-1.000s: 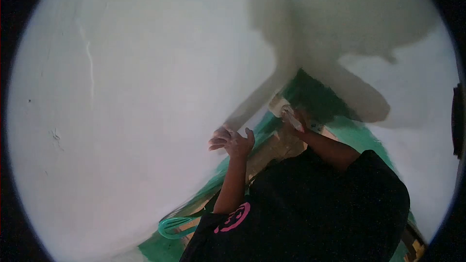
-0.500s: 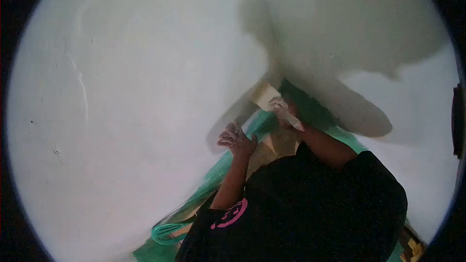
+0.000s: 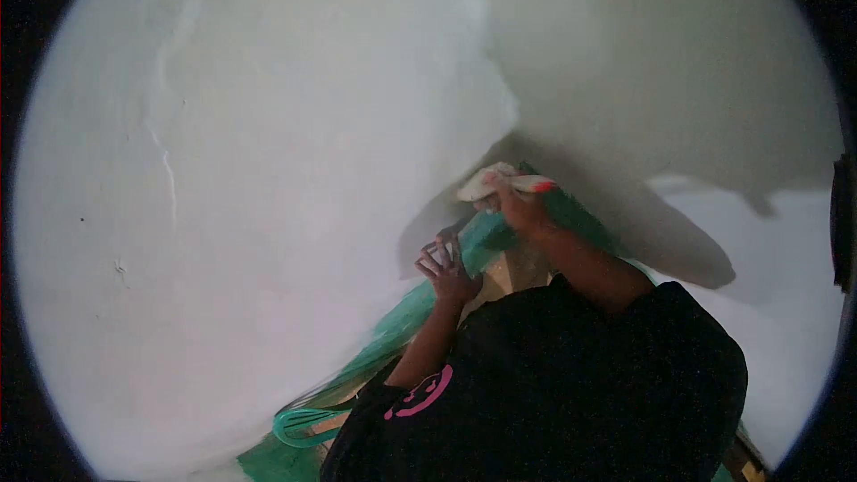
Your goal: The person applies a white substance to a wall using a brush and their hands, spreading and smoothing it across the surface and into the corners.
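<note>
My right hand [image 3: 516,201] is closed around a flat tool with a wide pale head [image 3: 482,182] and a light handle with a red end. The tool's head is tilted at the wall corner, close over the upper edge of the green band [image 3: 489,230]; whether it is a brush or a putty knife I cannot tell. Below and to the left, my left hand [image 3: 451,272] has its fingers spread against or close by the white left wall [image 3: 268,170]. Pale smears show on its fingers.
Another pale wall [image 3: 643,62] meets the left one at the corner, with shadows across it. A green looped cord or hose [image 3: 295,428] lies low at the left. Small cracks and pits mark the left wall. A dark object [image 3: 840,223] stands at the far right edge.
My right hand has turned the tool, so its handle now points right with the red end showing. My left hand has shifted slightly down and right in view. The camera view has tilted a little.
</note>
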The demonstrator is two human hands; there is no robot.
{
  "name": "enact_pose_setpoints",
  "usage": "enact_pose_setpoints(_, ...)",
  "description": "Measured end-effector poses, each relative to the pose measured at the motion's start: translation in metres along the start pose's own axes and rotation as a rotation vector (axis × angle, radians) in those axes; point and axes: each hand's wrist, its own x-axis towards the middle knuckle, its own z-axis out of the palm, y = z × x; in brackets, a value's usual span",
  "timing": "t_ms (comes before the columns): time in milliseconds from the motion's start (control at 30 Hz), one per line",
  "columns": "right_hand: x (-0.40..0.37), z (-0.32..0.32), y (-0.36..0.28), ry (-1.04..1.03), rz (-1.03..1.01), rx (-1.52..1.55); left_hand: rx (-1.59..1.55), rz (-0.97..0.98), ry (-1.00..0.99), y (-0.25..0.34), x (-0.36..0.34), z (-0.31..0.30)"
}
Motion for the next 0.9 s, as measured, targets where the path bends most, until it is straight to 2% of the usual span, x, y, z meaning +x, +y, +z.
enact_pose_setpoints(33,-0.02,0.029,-0.016,-0.04,-0.101,0.143,0.009,-0.002,0.008,-0.026,-0.021,-0.005)
enact_pose_setpoints(67,-0.043,0.06,-0.02,-0.042,-0.109,0.148,-0.06,0.076,0.09,-0.055,-0.049,-0.011)
enact_pose_setpoints(133,-0.089,0.122,-0.019,0.041,-0.66,0.03,-0.129,0.164,0.176,-0.113,-0.1,-0.023)
enact_pose_setpoints(167,-0.103,0.155,0.003,0.128,-0.879,-0.032,-0.238,0.292,0.218,-0.145,-0.127,-0.029)
enact_pose_setpoints(200,-0.118,0.185,0.024,0.13,-0.883,-0.034,-0.346,0.419,0.259,-0.178,-0.156,-0.036)
enact_pose_setpoints(233,-0.14,0.196,0.04,0.051,-0.746,-0.014,-0.307,0.343,0.172,-0.188,-0.207,-0.067)
enact_pose_setpoints(300,-0.111,0.154,0.048,-0.014,-0.715,-0.056,-0.521,0.38,0.159,-0.155,-0.171,-0.108)
enact_pose_setpoints(333,-0.116,0.159,0.063,0.006,-0.727,-0.295,-0.518,0.386,0.165,-0.165,-0.171,-0.126)
enact_pose_setpoints(367,-0.12,0.165,0.078,0.027,-0.73,-0.533,-0.622,0.316,0.089,-0.175,-0.17,-0.144)
enact_pose_setpoints(400,-0.123,0.171,0.097,0.031,-0.736,-0.53,-0.723,0.244,0.01,-0.187,-0.17,-0.16)
enact_pose_setpoints(433,-0.112,0.171,0.111,0.033,-0.664,-0.608,-0.636,0.28,0.074,-0.198,-0.155,-0.171)
enact_pose_setpoints(467,-0.094,0.158,0.108,0.026,-0.578,-0.68,-0.63,0.284,0.078,-0.191,-0.129,-0.189)
enact_pose_setpoints(500,-0.087,0.155,0.095,0.037,-0.589,-0.684,-0.687,0.287,0.054,-0.191,-0.111,-0.203)
enact_pose_setpoints(567,-0.103,0.177,0.077,0.046,0.099,-0.168,-0.844,0.261,-0.058,-0.207,-0.112,-0.237)
enact_pose_setpoints(600,-0.096,0.182,0.046,0.058,0.083,-0.166,-0.839,0.279,-0.052,-0.209,-0.104,-0.252)
enact_pose_setpoints(667,-0.095,0.205,-0.04,0.013,-0.007,-0.333,-0.991,0.206,-0.279,-0.22,-0.103,-0.28)
enact_pose_setpoints(700,-0.084,0.183,-0.071,0.017,0.029,-0.314,-0.981,0.187,-0.315,-0.199,-0.08,-0.277)
enact_pose_setpoints(767,-0.077,0.173,-0.132,-0.055,-0.16,0.038,-0.999,0.235,-0.459,-0.19,-0.052,-0.278)
enact_pose_setpoints(800,-0.075,0.172,-0.144,-0.051,-0.16,0.041,-0.995,0.237,-0.463,-0.186,-0.045,-0.283)
enact_pose_setpoints(867,-0.069,0.165,-0.158,0.048,-0.621,0.049,-0.884,0.253,-0.562,-0.174,-0.031,-0.295)
enact_pose_setpoints(900,-0.054,0.15,-0.151,0.049,-0.625,0.046,-0.885,0.258,-0.56,-0.165,-0.015,-0.29)
